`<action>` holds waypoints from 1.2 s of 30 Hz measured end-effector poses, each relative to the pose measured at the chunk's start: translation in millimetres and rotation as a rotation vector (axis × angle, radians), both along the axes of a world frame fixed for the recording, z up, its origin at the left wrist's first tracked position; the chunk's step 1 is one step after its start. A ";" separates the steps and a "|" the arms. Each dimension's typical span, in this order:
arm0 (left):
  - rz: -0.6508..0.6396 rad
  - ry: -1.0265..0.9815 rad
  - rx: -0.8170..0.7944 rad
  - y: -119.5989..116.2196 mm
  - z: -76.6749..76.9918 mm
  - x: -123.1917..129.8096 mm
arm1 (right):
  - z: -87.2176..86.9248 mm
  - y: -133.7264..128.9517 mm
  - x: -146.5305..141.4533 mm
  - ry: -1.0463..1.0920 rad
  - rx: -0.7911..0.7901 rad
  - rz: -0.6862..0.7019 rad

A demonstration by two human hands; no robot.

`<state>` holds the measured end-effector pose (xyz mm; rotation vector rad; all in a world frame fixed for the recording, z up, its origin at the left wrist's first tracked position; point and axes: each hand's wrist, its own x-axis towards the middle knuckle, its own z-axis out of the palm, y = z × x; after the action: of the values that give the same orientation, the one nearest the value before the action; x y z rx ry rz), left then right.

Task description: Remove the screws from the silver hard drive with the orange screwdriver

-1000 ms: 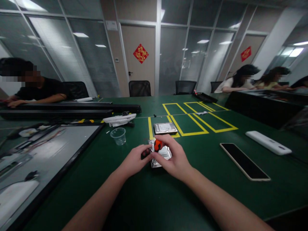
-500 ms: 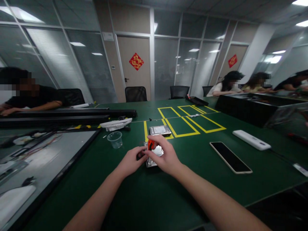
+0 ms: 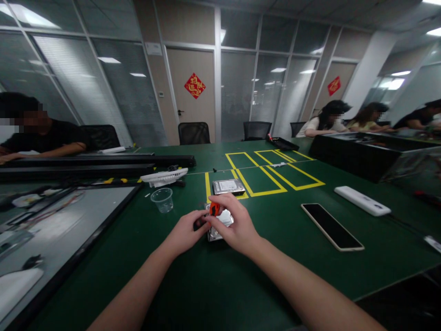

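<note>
On the green tabletop [image 3: 193,285], inward from the near edge, a silver, boxy metal hard drive [image 3: 225,217] is positioned beneath the right hand [image 3: 239,226] and left hand [image 3: 184,232]; a second silver metal drive [image 3: 228,186] is placed beyond it. Work appears under way, the cover apparently in place; what remains cannot be determined. The drive's reflective upper face is partly hidden. An orange-and-black rounded handle [image 3: 215,209] is gripped by the right fingers; the left fingers are curled, their hold unclear.

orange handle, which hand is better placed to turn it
Probably the right hand: its thumb and fingers are around the orange handle, over the nearer hard drive. The left hand is at the drive's left side.
</note>
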<state>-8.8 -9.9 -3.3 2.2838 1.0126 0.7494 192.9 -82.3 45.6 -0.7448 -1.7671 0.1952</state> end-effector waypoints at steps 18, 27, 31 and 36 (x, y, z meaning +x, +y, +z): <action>0.027 0.009 0.011 0.0 0.8 1.8 | -2.3 -1.4 -0.9 0.014 -0.045 0.043; 0.003 0.007 -0.013 -0.1 1.8 1.0 | -5.0 -0.9 -0.4 0.022 -0.061 0.024; 0.002 0.004 0.001 0.9 0.1 1.4 | -1.8 0.3 0.1 0.008 0.018 -0.021; 0.015 0.014 0.013 0.0 1.0 2.5 | -2.2 -2.9 -0.2 -0.008 -0.029 0.018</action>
<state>-6.4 -9.9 -2.2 2.2982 1.0346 0.7496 192.7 -85.2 43.4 -0.7511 -1.7826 0.2305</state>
